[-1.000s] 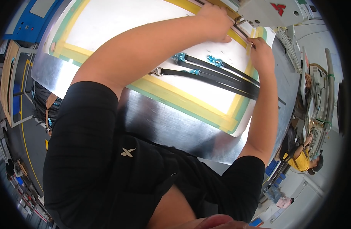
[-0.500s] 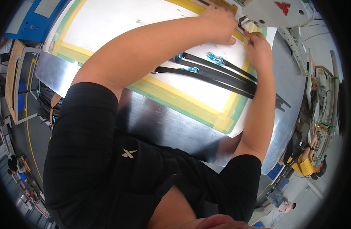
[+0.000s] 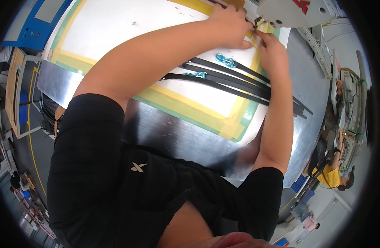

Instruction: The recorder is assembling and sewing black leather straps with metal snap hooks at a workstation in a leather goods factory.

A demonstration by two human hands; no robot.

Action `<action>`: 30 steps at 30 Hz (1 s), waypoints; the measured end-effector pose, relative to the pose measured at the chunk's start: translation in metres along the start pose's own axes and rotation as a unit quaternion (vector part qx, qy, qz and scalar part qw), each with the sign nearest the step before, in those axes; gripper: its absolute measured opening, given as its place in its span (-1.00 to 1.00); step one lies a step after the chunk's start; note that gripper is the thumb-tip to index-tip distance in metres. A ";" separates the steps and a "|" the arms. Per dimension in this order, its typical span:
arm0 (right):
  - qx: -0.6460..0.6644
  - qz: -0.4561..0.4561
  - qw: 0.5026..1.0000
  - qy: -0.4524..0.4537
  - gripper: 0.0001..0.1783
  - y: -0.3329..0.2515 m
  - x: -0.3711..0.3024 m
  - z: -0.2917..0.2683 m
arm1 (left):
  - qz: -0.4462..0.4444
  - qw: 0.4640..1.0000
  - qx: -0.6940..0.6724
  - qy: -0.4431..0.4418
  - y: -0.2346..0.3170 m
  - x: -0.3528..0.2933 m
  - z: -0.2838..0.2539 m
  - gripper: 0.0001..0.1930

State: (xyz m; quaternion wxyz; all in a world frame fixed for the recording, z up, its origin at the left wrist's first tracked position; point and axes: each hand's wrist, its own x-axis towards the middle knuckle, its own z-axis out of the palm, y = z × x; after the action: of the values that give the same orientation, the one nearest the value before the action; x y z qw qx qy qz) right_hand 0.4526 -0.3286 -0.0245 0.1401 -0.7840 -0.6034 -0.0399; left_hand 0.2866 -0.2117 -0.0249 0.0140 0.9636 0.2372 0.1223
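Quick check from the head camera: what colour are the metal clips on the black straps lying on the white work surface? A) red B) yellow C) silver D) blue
D: two blue clips sit on the black straps, just short of the left hand and the right hand.

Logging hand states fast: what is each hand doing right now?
Left hand: fingers curled, pressing a black strap under the sewing machine.
Right hand: fingertips down beside it; grip unclear.
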 end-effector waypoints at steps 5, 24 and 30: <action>-0.042 0.026 0.999 -0.020 -0.45 -0.008 0.001 0.001 | 0.012 0.999 -0.013 -0.036 -0.004 0.003 0.000 -0.34; -0.081 0.076 0.993 -0.030 -0.50 0.008 -0.013 -0.008 | -0.128 0.987 0.015 0.097 -0.233 -0.098 -0.014 -0.44; -0.060 0.139 0.988 -0.022 -0.57 -0.011 -0.001 -0.020 | -0.121 0.985 0.024 0.124 -0.246 -0.102 -0.013 -0.40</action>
State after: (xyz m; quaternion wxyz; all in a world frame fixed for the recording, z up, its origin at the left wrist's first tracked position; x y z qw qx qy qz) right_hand 0.4436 -0.3327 -0.0035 0.0839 -0.8680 -0.4878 -0.0387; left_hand 0.0847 -0.0412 -0.0562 -0.0239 0.9052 0.3552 0.2321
